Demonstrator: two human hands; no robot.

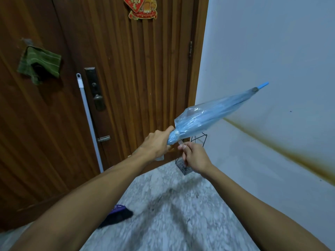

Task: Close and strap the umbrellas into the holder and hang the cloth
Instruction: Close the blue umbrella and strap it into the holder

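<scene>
Left hand: the left hand (155, 142) gripped the folded blue umbrella (208, 116) at its gathered lower end.
Right hand: just beside it, the right hand (194, 157) pinched the strap (181, 142).
Holder: the wire holder (190, 156) stood beyond the right hand.
Cloth: the green cloth (39, 63) hung far up-left.
Risk: the strap could slip, letting the canopy loosen.

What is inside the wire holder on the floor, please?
The wire holder stands by the wall, partly covered by the right hand and the blue umbrella. No umbrella stands in it; its bottom looks dark and unclear.
</scene>
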